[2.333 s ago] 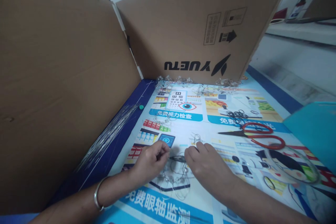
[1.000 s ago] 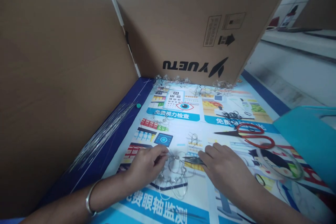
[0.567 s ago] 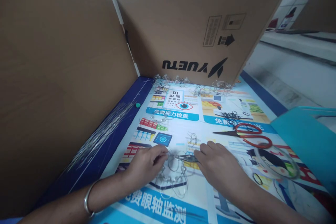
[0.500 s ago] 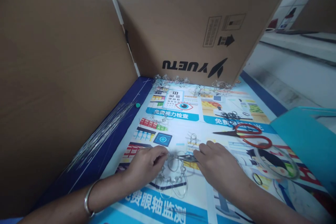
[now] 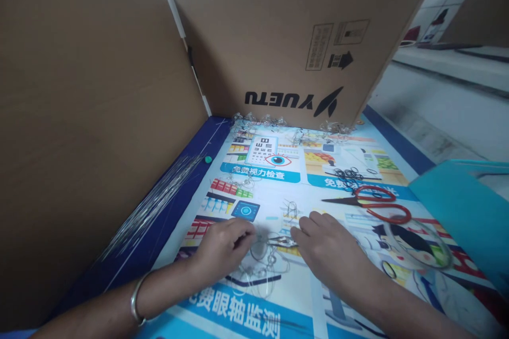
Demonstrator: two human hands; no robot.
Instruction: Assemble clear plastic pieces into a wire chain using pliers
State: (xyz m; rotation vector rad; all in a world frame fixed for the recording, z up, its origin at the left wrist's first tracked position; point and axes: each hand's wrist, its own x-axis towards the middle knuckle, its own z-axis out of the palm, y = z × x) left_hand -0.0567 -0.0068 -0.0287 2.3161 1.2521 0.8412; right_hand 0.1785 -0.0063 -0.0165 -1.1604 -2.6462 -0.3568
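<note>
Pliers [image 5: 289,242] are pointing at beaded wire [image 5: 271,260] toward the counter's [image 5: 276,198] near edge; the right hand [image 5: 324,241] is clasping them, the left hand [image 5: 225,246] is pinching its fingers together, apparently on wire. Steady anchoring should be helping!

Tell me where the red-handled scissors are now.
Right of centre in the head view, the scissors lie on the printed sheet beyond the right hand, with black rings behind them and a turquoise object to their right.

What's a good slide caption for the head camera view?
Left hand pinching looped wire, right hand holding pliers, red-handled scissors lying on a printed sheet.
</note>
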